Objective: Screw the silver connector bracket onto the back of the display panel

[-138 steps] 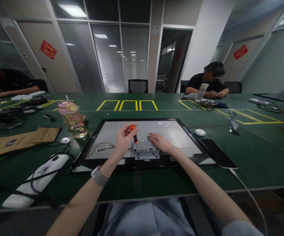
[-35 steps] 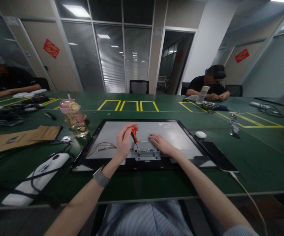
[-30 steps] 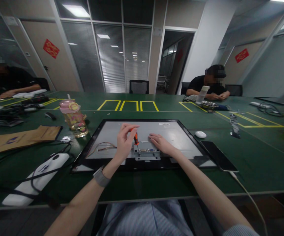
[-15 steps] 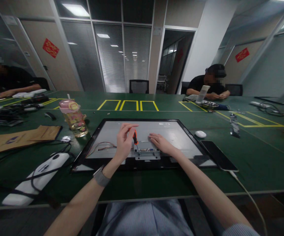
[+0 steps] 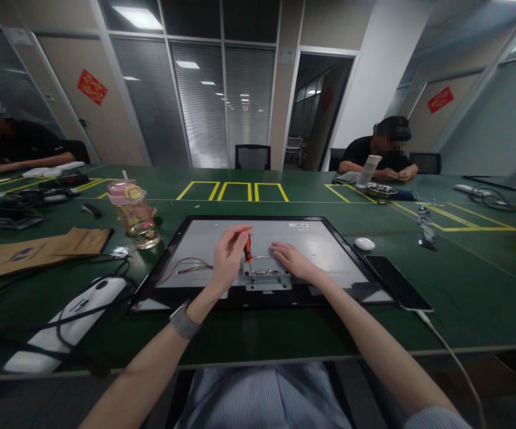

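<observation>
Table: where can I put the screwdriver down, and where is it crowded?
Free for the screwdriver: the strip of table between the monitor panel and the near edge; also right of the phone. Crowded: left of the panel, with cables, a pink bottle and brown paper.

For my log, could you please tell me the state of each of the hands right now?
Left hand: closed on the screwdriver, tip at the bracket.
Right hand: open, flat on the panel, holding nothing.
</observation>
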Motion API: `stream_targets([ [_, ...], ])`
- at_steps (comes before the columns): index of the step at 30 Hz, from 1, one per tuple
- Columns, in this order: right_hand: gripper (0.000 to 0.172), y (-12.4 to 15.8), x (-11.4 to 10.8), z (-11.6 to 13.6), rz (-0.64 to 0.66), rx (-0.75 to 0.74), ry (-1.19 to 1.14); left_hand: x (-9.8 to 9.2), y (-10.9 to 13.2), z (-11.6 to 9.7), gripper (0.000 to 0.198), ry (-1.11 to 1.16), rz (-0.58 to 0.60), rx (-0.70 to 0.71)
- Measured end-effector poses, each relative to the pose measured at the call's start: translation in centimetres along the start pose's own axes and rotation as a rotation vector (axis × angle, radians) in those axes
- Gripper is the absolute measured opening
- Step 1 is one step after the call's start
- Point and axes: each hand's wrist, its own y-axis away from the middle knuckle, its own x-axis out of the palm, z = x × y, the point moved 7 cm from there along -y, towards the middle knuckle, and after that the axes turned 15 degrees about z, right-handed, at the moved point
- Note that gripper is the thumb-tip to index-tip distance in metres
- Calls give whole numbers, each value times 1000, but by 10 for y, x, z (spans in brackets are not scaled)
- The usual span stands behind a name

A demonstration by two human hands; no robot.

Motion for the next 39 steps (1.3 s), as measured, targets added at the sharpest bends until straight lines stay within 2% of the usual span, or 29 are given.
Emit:
stream_targets([
  [4, 48, -1, 1, -1, -2, -2, 4, -1, 1, -6, 17, -69, -16, 56],
  [10, 49, 0, 0, 0, 6, 8, -8, -2, 2, -7, 27, -48, -19, 52],
  [16, 48, 0, 0, 0, -11, 2, -11, -4, 1, -3, 14, -93, -68, 71],
  [19, 48, -1, 1, -2, -11, 6, -5, -6, 1, -2, 13, -100, -117, 76],
  [22, 48, -2, 2, -3, -4, 4, -2, -6, 2, -2, 13, -105, -118, 56],
  [29, 48, -1, 0, -1, -3, 5, -4, -3, 3, 2, 24, 88, -54, 21],
  [35, 47, -1, 1, -2, -10, -2, -11, -8, 5, -10, 15, -255, -146, 124],
  [39, 47, -2, 2, -3, -15, 12, -13, -7, -2, -15, 14, -350, -127, 187],
])
